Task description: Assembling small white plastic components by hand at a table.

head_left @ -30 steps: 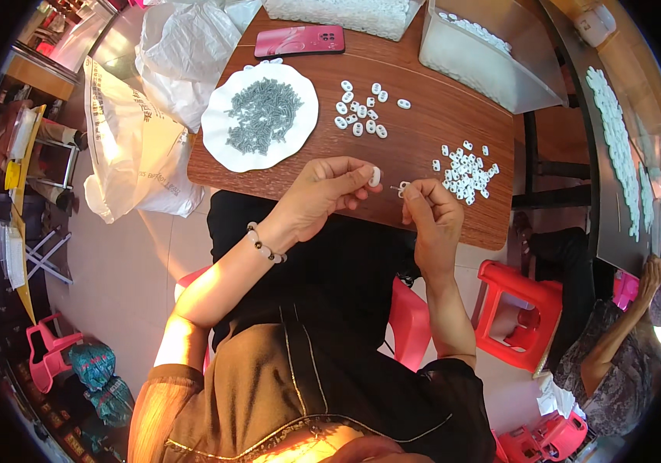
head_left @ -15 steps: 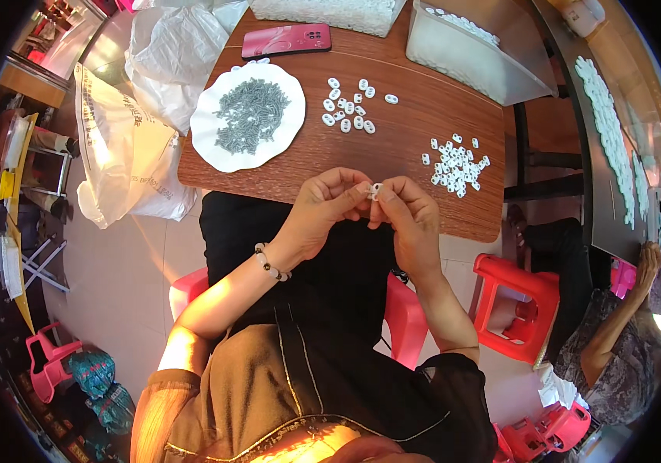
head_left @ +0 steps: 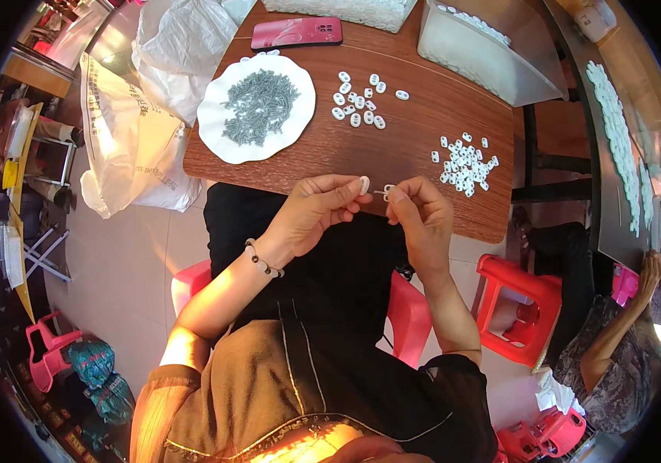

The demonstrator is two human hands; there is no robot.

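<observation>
My left hand (head_left: 316, 210) pinches a small white oval piece (head_left: 364, 184) between thumb and fingers. My right hand (head_left: 417, 214) holds a tiny white part with a thin metal pin (head_left: 385, 191) just to its right, the two pieces a little apart. Both hands hover over the near edge of the brown wooden table (head_left: 392, 158). A white plate (head_left: 218, 135) holding a heap of small grey metal pieces (head_left: 259, 104) sits at the table's left. Loose white oval pieces (head_left: 357, 102) lie mid-table, and a cluster of smaller white parts (head_left: 466, 163) lies at the right.
A pink phone (head_left: 296, 32) and a clear plastic bin of white parts (head_left: 473, 54) stand at the back. White plastic bags (head_left: 133, 139) hang off the table's left. Red plastic stools (head_left: 516, 301) stand at the right, where another person (head_left: 616, 355) sits by a second table.
My hands came together at the table's near edge half a second ago, and now they have drawn slightly apart, each with its small piece.
</observation>
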